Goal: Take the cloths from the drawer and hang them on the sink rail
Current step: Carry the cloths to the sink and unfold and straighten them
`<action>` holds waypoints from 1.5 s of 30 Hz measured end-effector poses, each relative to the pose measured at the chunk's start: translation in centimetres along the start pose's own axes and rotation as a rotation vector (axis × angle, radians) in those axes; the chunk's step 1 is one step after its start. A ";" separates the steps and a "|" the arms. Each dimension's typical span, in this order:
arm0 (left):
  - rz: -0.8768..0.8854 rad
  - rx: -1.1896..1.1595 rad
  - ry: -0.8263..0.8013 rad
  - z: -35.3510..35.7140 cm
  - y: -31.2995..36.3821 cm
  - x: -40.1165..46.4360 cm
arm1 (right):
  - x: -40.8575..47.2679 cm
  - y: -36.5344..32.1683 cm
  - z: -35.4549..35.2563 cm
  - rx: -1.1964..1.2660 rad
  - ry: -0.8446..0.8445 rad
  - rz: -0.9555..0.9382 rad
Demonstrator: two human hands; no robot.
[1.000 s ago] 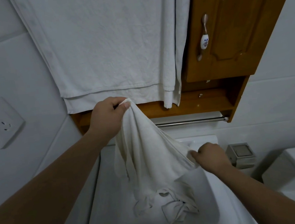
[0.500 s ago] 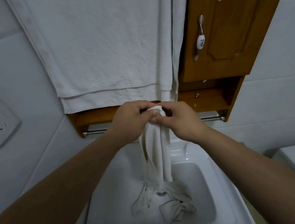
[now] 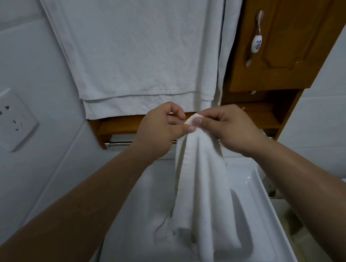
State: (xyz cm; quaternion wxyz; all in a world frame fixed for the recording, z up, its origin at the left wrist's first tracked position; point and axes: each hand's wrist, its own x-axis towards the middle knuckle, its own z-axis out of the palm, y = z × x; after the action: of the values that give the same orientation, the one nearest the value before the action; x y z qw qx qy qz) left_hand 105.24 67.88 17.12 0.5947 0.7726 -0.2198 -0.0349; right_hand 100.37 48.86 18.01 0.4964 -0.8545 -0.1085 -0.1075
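A white cloth (image 3: 202, 183) hangs in long folds over the white sink (image 3: 138, 244). My left hand (image 3: 163, 127) and my right hand (image 3: 230, 128) meet at its top edge, and both pinch it between thumb and fingers. The hands are just in front of the metal sink rail (image 3: 119, 143), whose left end shows under the wooden shelf; the rest of the rail is hidden behind my hands. Another crumpled white cloth (image 3: 169, 231) lies in the basin behind the hanging one.
A large white towel (image 3: 142, 47) hangs on the wall above the shelf. A wooden cabinet (image 3: 299, 28) with a porcelain handle is at upper right. A wall socket (image 3: 7, 120) sits on the left tiles. A white fixture's edge shows at lower right.
My right hand came up from the cloth's lower corner to its top edge beside my left hand. The cloth now hangs narrower and straighter, and the view has moved closer.
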 end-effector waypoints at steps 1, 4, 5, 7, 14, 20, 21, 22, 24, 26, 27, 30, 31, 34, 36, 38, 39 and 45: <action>-0.006 -0.015 -0.029 0.1 -0.2 0.0 | 0.1 0.0 -0.2 -0.009 0.044 0.002; -0.052 -0.038 -0.094 0.3 -1.2 0.1 | 0.4 -0.3 -0.8 -0.058 0.145 -0.022; -0.083 -0.081 -0.078 0.3 -1.5 0.1 | 0.5 -0.5 -1.0 -0.086 0.156 -0.044; -0.147 -0.210 -0.013 0.4 -2.1 0.3 | 0.6 -0.7 -1.1 -0.134 0.168 -0.093; -0.139 -0.086 -0.118 1.5 -2.7 -0.4 | 1.4 -1.5 -1.7 -0.147 0.150 -0.148; -0.165 -0.074 -0.114 2.9 -2.9 -1.4 | 1.6 -2.4 -2.4 -0.158 0.103 -0.124; -0.169 -0.057 -0.062 3.2 -3.1 -1.7 | 1.6 -2.5 -2.7 -0.169 0.098 -0.118; -0.163 -0.035 0.009 3.5 -3.4 -2.1 | 1.6 -2.6 -2.9 -0.175 0.097 -0.112; -0.115 0.001 0.156 4.1 -3.6 -2.8 | 1.7 -2.8 -3.4 -0.193 0.101 -0.099; -0.020 0.028 0.224 4.8 -3.6 -4.0 | 1.7 -2.9 -3.8 -0.213 0.097 -0.093; 0.057 0.052 0.231 5.4 -3.6 -4.6 | 1.6 -2.9 -4.0 -0.219 0.092 -0.091; 0.223 0.229 0.204 6.9 -3.7 -6.1 | 1.3 -3.3 -4.2 -0.225 0.075 -0.078; 0.197 0.277 0.191 7.4 -4.0 -6.2 | 1.1 -3.5 -4.3 -0.220 0.067 -0.079; -0.050 0.248 0.171 7.3 -4.6 -5.7 | 0.6 -4.0 -4.3 -0.211 0.042 -0.099; -0.112 0.209 0.166 6.7 -4.9 -5.2 | 0.2 -4.4 -4.2 -0.203 0.015 -0.115; -0.087 0.159 0.132 6.4 -4.9 -5.1 | 0.1 -4.5 -4.2 -0.203 0.001 -0.125; -0.066 0.137 0.106 6.6 -4.8 -5.2 | 0.0 -4.6 -4.2 -0.202 -0.003 -0.128; 0.024 0.089 0.144 8.3 -5.0 -6.4 | -0.1 -4.4 -4.4 -0.187 0.030 -0.082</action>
State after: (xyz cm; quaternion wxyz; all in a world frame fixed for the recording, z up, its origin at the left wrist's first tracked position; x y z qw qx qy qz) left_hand 98.33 63.84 8.72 0.5742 0.7961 -0.1872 0.0378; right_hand 98.66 47.15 23.76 0.4112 -0.8903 -0.1254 -0.1503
